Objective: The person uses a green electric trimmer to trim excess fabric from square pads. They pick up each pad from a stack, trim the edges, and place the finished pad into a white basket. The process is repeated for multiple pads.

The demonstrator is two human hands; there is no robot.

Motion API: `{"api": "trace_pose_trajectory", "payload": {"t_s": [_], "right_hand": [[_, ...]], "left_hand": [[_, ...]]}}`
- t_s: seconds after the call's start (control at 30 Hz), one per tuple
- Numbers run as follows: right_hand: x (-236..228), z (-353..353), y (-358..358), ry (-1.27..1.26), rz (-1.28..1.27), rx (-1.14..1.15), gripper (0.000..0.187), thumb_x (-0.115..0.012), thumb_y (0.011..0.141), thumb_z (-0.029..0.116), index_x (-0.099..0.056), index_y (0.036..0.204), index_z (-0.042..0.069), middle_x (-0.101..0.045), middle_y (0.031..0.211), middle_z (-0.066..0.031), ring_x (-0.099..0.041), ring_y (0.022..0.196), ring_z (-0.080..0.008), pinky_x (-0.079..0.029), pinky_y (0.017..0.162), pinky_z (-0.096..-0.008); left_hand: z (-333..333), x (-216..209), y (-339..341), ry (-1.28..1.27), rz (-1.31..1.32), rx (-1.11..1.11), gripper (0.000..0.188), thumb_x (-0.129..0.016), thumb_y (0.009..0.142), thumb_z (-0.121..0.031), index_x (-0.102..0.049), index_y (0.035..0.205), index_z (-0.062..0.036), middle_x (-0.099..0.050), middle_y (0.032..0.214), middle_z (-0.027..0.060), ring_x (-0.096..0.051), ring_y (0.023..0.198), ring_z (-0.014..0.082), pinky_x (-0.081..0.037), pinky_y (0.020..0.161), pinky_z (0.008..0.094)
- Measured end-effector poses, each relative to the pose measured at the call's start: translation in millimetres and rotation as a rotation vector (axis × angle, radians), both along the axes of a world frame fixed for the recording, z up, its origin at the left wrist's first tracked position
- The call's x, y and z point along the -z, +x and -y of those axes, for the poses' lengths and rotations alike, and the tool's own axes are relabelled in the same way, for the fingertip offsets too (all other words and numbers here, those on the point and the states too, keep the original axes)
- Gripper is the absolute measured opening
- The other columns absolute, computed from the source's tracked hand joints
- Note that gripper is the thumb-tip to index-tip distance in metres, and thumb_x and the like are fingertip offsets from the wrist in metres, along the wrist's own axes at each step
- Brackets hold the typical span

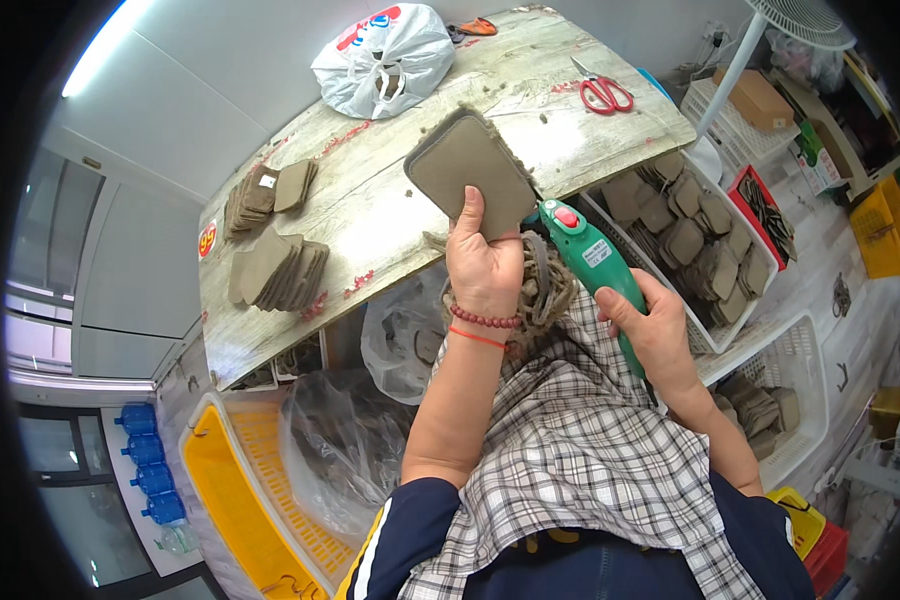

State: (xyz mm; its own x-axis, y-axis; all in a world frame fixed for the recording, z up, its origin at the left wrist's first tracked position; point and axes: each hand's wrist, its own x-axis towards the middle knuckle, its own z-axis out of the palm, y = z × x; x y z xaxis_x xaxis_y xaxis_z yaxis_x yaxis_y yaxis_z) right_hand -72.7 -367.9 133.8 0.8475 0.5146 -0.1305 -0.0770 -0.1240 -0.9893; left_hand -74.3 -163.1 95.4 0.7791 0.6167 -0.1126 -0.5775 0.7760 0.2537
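Note:
My left hand (487,262) grips a square brown-grey fabric pad (470,165) with rounded corners, thumb on top and the other fingers hidden beneath it. Wrapped round the handle of a green electric cutter (595,252) with a red button is my right hand (653,335). The cutter's front end meets the pad's right edge; its blade is hard to make out. Below the pad, fuzzy strips of trimmed edging (548,300) hang in a tangle beside my left wrist. A checked apron (580,470) covers my lap.
Stacks of similar pads (288,270) lie at the table's (370,215) left. Red-handled scissors (605,95) and a white plastic bag (385,60) sit farther back. To the right stands a white crate (705,335) of pads; a yellow basket (260,440) is at lower left.

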Motion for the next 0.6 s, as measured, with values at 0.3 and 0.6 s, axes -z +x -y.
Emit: {"api": "trace_pose_trajectory", "payload": {"t_s": [0.3, 0.6], "right_hand": [[-10, 0, 7, 0.015, 0.005, 0.042, 0.034, -0.072, 0.086, 0.031, -0.064, 0.098, 0.000, -0.061, 0.073, 0.0009, -0.050, 0.060, -0.0037, -0.042, 0.054, -0.0201], [-13, 4, 20, 0.058, 0.002, 0.060, 0.031, -0.070, 0.087, 0.030, -0.064, 0.093, 0.000, -0.060, 0.072, -0.0005, -0.053, 0.061, -0.0049, -0.044, 0.054, -0.0208]], "left_hand": [[20, 8, -6, 0.026, -0.084, 0.104, 0.031, -0.062, 0.090, -0.008, -0.053, 0.119, -0.0007, -0.061, 0.115, 0.0084, -0.058, 0.108, 0.0213, -0.047, 0.098, 0.0357], [35, 9, -22, 0.128, -0.144, 0.210, 0.031, -0.061, 0.092, -0.007, -0.052, 0.122, -0.0043, -0.060, 0.118, 0.0061, -0.058, 0.108, 0.0201, -0.047, 0.096, 0.0358]]}}
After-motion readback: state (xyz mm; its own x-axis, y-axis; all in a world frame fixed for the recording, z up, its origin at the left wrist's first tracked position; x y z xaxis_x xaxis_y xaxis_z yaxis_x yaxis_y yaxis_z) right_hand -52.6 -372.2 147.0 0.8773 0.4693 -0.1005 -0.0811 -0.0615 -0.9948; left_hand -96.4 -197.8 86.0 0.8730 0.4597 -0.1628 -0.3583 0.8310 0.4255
